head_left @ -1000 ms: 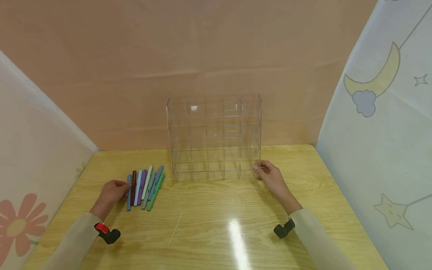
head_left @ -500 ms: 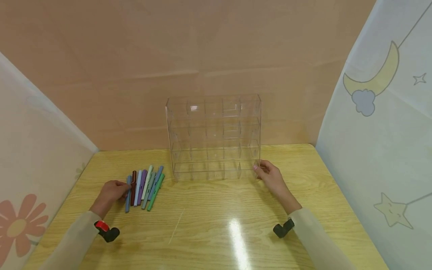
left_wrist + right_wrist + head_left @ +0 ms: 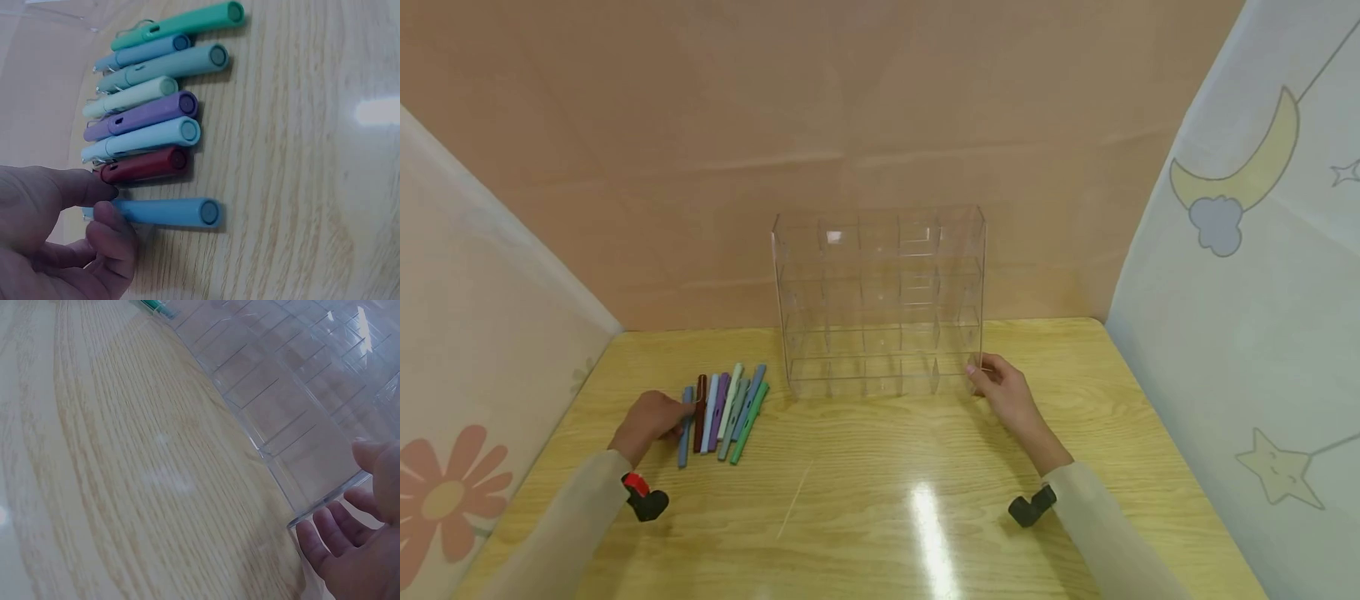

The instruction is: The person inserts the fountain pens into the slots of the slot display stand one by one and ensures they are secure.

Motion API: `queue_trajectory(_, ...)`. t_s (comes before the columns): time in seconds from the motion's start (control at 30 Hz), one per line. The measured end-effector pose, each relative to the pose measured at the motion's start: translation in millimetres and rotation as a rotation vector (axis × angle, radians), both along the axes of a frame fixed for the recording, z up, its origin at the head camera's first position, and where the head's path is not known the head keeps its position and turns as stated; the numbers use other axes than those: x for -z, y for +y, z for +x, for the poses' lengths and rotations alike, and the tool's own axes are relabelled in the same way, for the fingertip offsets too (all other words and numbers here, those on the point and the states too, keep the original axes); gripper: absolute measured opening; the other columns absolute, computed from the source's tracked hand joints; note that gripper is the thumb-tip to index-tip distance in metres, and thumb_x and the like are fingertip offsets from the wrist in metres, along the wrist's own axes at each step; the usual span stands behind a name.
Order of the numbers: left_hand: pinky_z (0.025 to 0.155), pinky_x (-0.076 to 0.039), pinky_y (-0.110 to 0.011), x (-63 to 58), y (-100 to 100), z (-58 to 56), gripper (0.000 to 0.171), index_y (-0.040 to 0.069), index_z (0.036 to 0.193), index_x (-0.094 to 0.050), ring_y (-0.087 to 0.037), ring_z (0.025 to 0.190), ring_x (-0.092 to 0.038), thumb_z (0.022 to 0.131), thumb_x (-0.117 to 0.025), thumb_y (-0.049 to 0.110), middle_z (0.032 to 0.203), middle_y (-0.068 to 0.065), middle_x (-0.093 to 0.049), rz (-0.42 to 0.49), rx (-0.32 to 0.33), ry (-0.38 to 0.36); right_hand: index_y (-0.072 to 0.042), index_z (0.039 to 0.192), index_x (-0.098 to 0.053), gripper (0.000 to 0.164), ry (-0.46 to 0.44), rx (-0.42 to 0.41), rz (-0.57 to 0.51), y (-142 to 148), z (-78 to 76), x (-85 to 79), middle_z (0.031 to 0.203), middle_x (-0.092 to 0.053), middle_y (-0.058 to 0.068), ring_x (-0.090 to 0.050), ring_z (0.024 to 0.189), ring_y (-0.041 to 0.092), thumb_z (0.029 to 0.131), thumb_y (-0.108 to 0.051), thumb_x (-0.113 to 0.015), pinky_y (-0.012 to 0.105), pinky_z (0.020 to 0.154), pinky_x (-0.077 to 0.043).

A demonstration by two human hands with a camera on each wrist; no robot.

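My left hand [image 3: 657,417] pinches a blue pen [image 3: 169,212] near its clip end, between thumb and finger. That pen lies at the near end of the row in the left wrist view, a small gap from the dark red pen [image 3: 147,165]. Beyond are a light blue pen [image 3: 147,137], a purple pen [image 3: 147,115] and several green and blue ones. My right hand [image 3: 1003,396] holds the lower right side panel of a clear plastic rack [image 3: 880,387], thumb on the inner side and fingers outside, as the right wrist view shows. The rack stands upright with its divided tiers.
The wooden table [image 3: 850,500] runs up to a brown backdrop [image 3: 880,100]. Patterned white panels [image 3: 1247,333] stand at both sides. A bright green pen [image 3: 750,423] ends the row on the rack's side.
The blue pen's near end has swung slightly left, away from the dark red pen, with my left hand on it. My right hand stays at the rack. The head view has shifted a little.
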State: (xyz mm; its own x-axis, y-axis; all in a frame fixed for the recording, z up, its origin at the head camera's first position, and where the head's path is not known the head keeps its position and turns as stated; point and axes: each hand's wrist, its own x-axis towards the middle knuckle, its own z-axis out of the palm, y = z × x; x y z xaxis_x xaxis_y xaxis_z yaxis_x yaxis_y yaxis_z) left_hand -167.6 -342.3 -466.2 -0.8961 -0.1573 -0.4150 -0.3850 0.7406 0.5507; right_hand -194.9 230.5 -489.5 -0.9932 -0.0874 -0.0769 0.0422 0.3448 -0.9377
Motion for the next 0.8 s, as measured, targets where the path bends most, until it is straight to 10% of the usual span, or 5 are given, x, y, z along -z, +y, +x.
queue_trajectory(0.47,0.064,-0.045,-0.031,0.5,-5.7,0.3,0.047,0.009,0.069,-0.064,-0.016,0.064,-0.054,0.106,-0.054,0.035,0.062,0.003,-0.059,0.001,0.001,0.019,0.002,0.153,-0.05,0.056,0.001,0.026,0.002,-1.8,-1.5,-0.7,0.147,-0.06,0.026,-0.066,0.121,0.036,0.111,-0.035,-0.058,0.025,0.09,-0.059)
queue_trajectory(0.8,0.065,-0.05,-0.031,-7.0,-12.0,13.2,0.048,-0.013,0.111,-0.069,-0.014,0.07,-0.055,0.109,-0.053,0.032,0.07,0.003,-0.06,0.106,-0.011,0.052,0.001,0.153,-0.05,0.057,-0.016,0.032,-0.002,-2.0,-1.2,0.8,0.15,-0.058,0.025,-0.064,0.126,0.038,0.111,-0.037,-0.059,0.024,0.091,-0.059)
